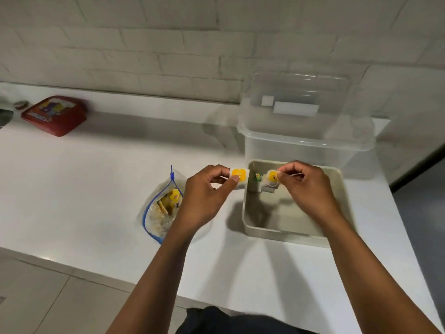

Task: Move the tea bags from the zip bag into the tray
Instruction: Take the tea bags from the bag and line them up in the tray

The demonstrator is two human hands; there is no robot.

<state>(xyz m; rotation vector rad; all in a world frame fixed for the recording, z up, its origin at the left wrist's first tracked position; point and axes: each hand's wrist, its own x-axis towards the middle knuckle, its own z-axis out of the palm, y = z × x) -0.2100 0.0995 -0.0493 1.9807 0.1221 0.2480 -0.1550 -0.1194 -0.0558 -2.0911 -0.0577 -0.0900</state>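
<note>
While both hands work just above the frame's centre, two tea bags held apart, one in each. Left hand (204, 189) pinching a yellow-tagged tea bag (239, 178) between thumb and forefinger, just outside the tray's left rim. Right hand (310, 186) pinching a second tea bag (272, 179) by its tag and string, fingers curled, hovering over the far end of the tray (286, 233). Probably being pulled apart because the strings tangled; a thin white string trailing below the right one. Held over the tray so that each can simply be dropped in once free.

Inside the tray, at its far left corner, a green-tagged tea bag (258, 177) standing against the wall, so at least one delivered. Rest of the tray floor partly hidden by the right wrist and in shadow; cannot tell what else lies there.

Left of centre, partly under the left wrist: zip bag (161, 210), clear with a blue seal and blue slider, mouth toward the top of the frame, several yellow-tagged bags left inside. Much of the job remaining, by that count.

Just behind the tray, centre right: a large clear plastic container (305, 131), touching or nearly touching the tray's far edge; no obstacle to a drop from above. Upper left, well apart: a red packet (54, 115) on the white counter (96, 177). Brick wall behind.
</note>
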